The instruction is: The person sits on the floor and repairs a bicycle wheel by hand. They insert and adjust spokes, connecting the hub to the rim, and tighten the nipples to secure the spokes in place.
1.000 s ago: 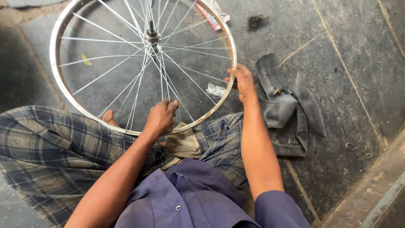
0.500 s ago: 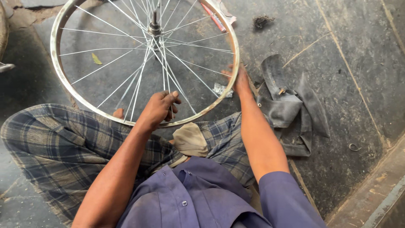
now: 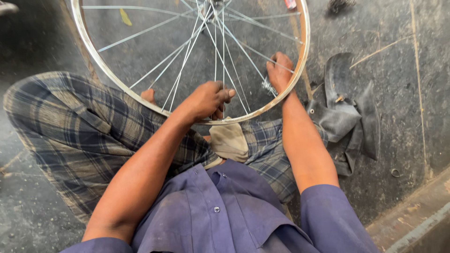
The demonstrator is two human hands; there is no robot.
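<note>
Left hand (image 3: 206,99) pinching spokes (image 3: 224,61) near bicycle wheel rim (image 3: 300,70); right hand (image 3: 280,71) closed around rim, right side. Wheel resting on lap. Risk: spoke bending or rim slipping, from uneven pull.

I sit on the grimy concrete floor (image 3: 403,42) of a cycle repair workshop: a bare spoked wheel rim (image 3: 300,61) before me, a black inner tube (image 3: 347,112) at my right.
</note>
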